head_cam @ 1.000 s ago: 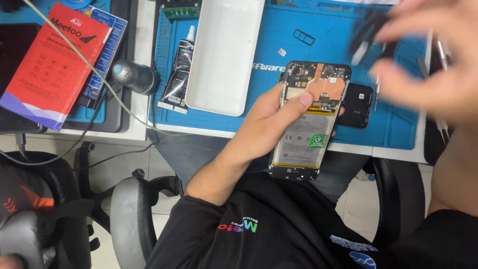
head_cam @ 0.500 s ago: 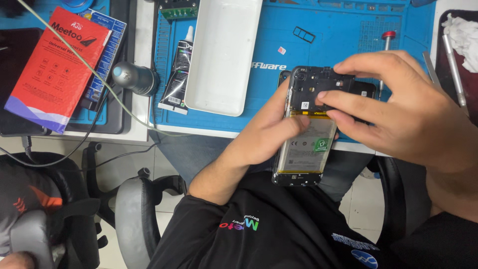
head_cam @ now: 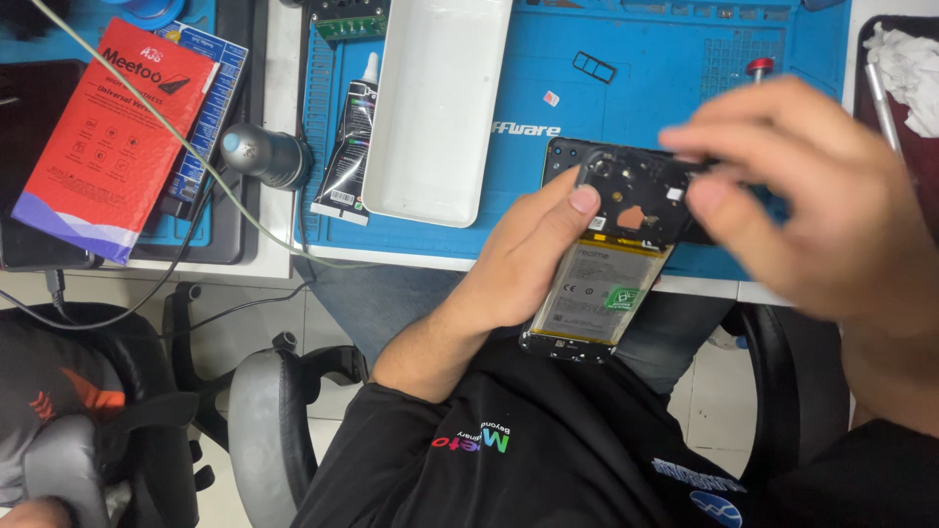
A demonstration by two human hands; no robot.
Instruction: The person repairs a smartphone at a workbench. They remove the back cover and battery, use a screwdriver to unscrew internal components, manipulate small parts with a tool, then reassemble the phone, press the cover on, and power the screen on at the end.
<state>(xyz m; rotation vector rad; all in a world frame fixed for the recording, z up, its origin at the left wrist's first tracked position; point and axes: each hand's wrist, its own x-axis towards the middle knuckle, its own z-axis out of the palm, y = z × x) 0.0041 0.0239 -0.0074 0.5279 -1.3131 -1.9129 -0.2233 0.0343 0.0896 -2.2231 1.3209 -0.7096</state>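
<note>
Left hand (head_cam: 518,269) held an opened phone (head_cam: 611,249) from its left side, thumb lying along the upper edge, fingers wrapped under. Phone back cover off; battery (head_cam: 595,291) exposed, pale, with a green sticker near its right edge. Phone tilted, top end over the blue mat (head_cam: 665,78), bottom end hanging past the surface edge above the lap.

Right hand (head_cam: 812,205) blurred, over the phone's top end. Its fingers were bunched at a black plastic cover (head_cam: 636,191) on the upper part of the phone. Grip looked pinched on that cover, though blur hid the fingertips; cannot tell for certain.

On the mat, left of the phone: a white tray (head_cam: 435,108), long and shallow, lying lengthwise. Just beside the tray's left wall, a black glue tube (head_cam: 350,147) with a white nozzle pointing away. A small black SIM tray (head_cam: 594,66) lay on the mat above the phone, well apart from it. A red-capped tool (head_cam: 759,68) stood near the right hand's knuckles.

Farther left: a grey cylindrical tool (head_cam: 262,154) at the mat's edge, and a red box (head_cam: 112,137) resting on another mat. A pale cable (head_cam: 176,137) crossed over the box. Crumpled white tissue (head_cam: 905,68) at the far right corner.
</note>
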